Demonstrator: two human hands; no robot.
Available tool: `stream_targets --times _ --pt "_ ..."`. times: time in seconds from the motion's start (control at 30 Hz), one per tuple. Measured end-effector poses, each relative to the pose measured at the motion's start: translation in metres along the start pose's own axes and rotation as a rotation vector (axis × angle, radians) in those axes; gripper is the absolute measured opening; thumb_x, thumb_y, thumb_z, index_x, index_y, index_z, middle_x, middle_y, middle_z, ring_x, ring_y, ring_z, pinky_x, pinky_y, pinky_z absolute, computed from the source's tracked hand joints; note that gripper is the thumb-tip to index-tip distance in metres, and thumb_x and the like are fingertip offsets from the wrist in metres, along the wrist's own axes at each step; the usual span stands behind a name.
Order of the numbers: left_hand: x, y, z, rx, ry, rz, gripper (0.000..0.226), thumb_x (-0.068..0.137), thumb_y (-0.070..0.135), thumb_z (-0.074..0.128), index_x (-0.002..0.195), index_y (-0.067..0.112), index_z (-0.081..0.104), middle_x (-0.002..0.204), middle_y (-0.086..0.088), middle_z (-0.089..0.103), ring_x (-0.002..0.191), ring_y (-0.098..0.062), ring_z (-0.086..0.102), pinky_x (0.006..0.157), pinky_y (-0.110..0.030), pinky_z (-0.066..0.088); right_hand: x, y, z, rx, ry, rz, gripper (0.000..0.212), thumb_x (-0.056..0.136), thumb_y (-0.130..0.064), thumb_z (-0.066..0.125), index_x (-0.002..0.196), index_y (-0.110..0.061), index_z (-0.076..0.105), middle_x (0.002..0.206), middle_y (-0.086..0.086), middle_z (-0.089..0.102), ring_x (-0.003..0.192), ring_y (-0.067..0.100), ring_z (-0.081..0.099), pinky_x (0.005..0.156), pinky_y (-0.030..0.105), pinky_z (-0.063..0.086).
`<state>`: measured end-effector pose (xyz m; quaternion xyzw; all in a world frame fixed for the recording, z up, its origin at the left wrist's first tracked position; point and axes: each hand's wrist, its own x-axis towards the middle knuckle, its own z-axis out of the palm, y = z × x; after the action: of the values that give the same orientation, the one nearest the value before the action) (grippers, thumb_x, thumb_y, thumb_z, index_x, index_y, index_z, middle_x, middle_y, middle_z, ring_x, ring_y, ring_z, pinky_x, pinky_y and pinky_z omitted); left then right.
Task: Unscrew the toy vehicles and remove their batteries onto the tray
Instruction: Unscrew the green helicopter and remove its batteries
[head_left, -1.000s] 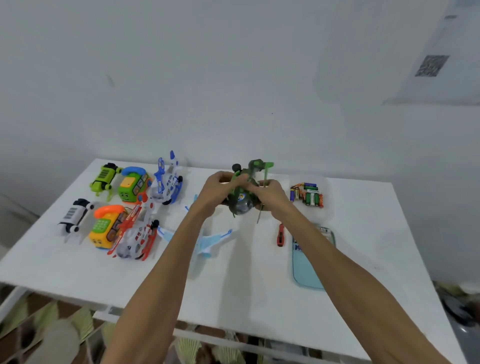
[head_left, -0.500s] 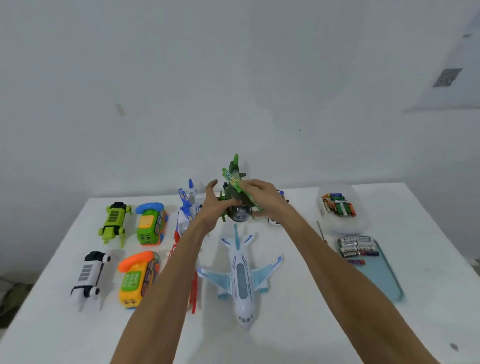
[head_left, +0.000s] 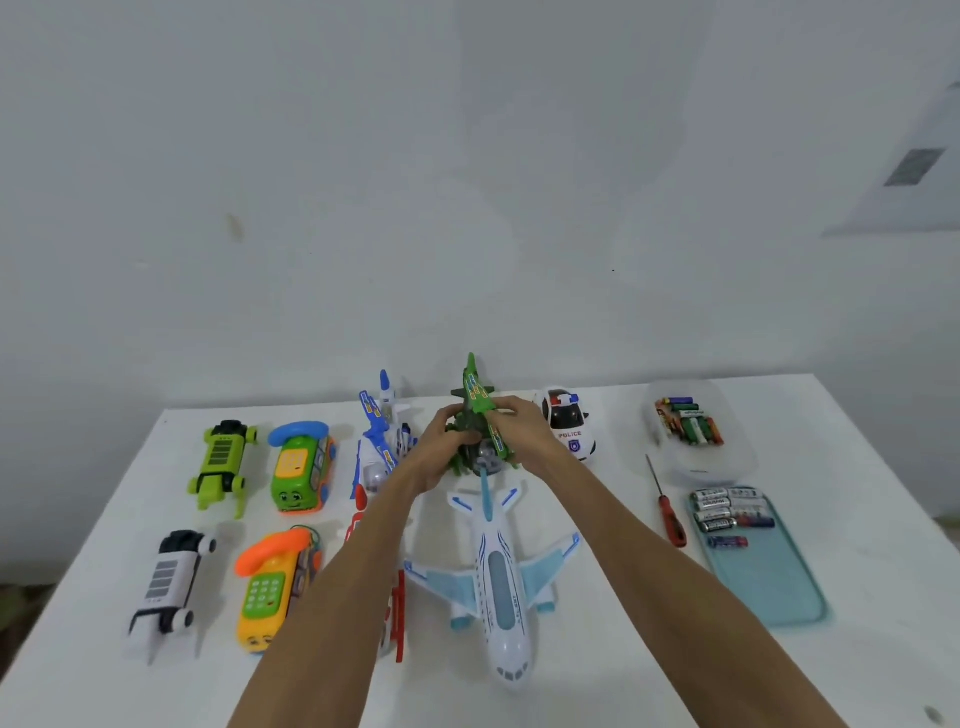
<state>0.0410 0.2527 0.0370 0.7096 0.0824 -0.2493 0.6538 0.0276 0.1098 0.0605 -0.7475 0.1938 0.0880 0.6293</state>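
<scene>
Though higher before, green helicopter (head_left: 479, 402) lower.

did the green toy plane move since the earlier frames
Yes. The green toy plane, held by the left hand and right hand, has dropped toward the table, closer to the white airliner's tail fin.

Bright even light, soft shadows, slight blur, wide-angle edge distortion

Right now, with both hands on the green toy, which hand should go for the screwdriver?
Right hand. The screwdriver lies on the person's right, beside the tray. The left hand would have to cross over the green toy, so it is probably better used holding that.
</scene>
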Motion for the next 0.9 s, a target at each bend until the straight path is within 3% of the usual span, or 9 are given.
stream_targets --times 0.1,0.2,0.33,0.47,0.53,0.67,0.73,0.83,0.9 --pt "0.001 0.001 -0.002 0.027 -0.013 0.012 0.053 0.093 -0.007 0.055 0.141 0.016 0.049 0.126 -0.015 0.064 0.102 -0.023 0.062 0.076 -0.029 0.051 0.001 0.004 0.001 -0.039 0.028 -0.017 0.025 0.094 -0.020 0.064 0.118 -0.018 0.069 0.110 -0.001 0.070 0.102 0.020 0.067 0.079 0.033 0.054" --pt "-0.002 0.003 -0.003 0.094 -0.009 0.052 0.051 0.091 -0.009 0.051 0.135 0.015 0.056 0.127 -0.010 0.065 0.116 -0.023 0.059 0.083 -0.025 0.049 0.000 0.010 0.001 -0.069 0.058 -0.034 0.023 0.093 -0.018 0.063 0.115 -0.019 0.071 0.105 -0.005 0.071 0.096 0.014 0.066 0.084 0.035 0.059" --pt "-0.010 0.009 0.001 0.174 -0.011 0.112 0.054 0.093 -0.010 0.047 0.137 0.021 0.055 0.132 -0.005 0.064 0.110 -0.012 0.059 0.079 -0.015 0.047 -0.001 0.015 0.000 -0.067 0.085 -0.033 0.023 0.093 -0.016 0.061 0.113 -0.018 0.072 0.112 -0.002 0.072 0.098 0.014 0.067 0.089 0.038 0.059" --pt "-0.023 0.010 0.001 0.246 0.064 0.154 0.066 0.097 -0.002 0.052 0.157 0.020 0.037 0.149 0.002 0.049 0.133 -0.016 0.046 0.105 -0.027 0.040 -0.017 0.010 -0.009 -0.152 0.145 -0.105 0.018 0.095 -0.016 0.059 0.109 -0.020 0.069 0.116 -0.002 0.068 0.107 0.014 0.062 0.084 0.025 0.049" --pt "-0.032 0.013 -0.002 0.256 0.111 0.175 0.064 0.099 0.004 0.055 0.158 0.020 0.036 0.157 0.002 0.042 0.142 -0.018 0.041 0.112 -0.034 0.036 -0.029 0.004 -0.013 -0.161 0.184 -0.185 0.018 0.095 -0.014 0.058 0.108 -0.018 0.070 0.115 -0.003 0.068 0.106 0.010 0.060 0.085 0.022 0.045" --pt "-0.079 0.013 -0.019 0.269 0.162 0.340 0.041 0.101 0.003 0.052 0.138 0.019 0.059 0.141 0.003 0.061 0.124 -0.011 0.061 0.109 -0.032 0.046 -0.066 -0.002 -0.006 -0.177 0.164 -0.366 0.020 0.095 -0.011 0.056 0.106 -0.017 0.073 0.104 -0.007 0.070 0.081 -0.002 0.059 0.074 0.012 0.046" --pt "-0.105 0.005 -0.033 0.290 0.186 0.408 0.038 0.100 -0.001 0.051 0.128 0.020 0.065 0.131 0.005 0.067 0.115 -0.007 0.065 0.099 -0.027 0.051 -0.083 -0.002 0.006 -0.170 0.109 -0.417 0.021 0.094 -0.009 0.056 0.102 -0.019 0.073 0.099 -0.008 0.070 0.073 -0.008 0.060 0.065 0.004 0.044" --pt "-0.138 -0.017 -0.057 0.351 0.236 0.463 0.038 0.100 0.000 0.052 0.130 0.018 0.067 0.130 0.005 0.067 0.119 -0.008 0.063 0.090 -0.020 0.052 -0.111 0.007 0.029 -0.158 0.003 -0.447 0.020 0.095 -0.009 0.057 0.101 -0.021 0.071 0.098 -0.011 0.070 0.080 -0.010 0.061 0.068 0.001 0.043" --pt "-0.153 -0.033 -0.072 0.363 0.274 0.480 0.038 0.101 0.005 0.055 0.133 0.021 0.065 0.134 0.007 0.065 0.127 -0.008 0.058 0.099 -0.022 0.050 -0.127 0.014 0.045 -0.158 -0.054 -0.448 0.017 0.096 -0.009 0.057 0.103 -0.018 0.070 0.102 -0.010 0.070 0.084 -0.007 0.061 0.070 0.003 0.045"
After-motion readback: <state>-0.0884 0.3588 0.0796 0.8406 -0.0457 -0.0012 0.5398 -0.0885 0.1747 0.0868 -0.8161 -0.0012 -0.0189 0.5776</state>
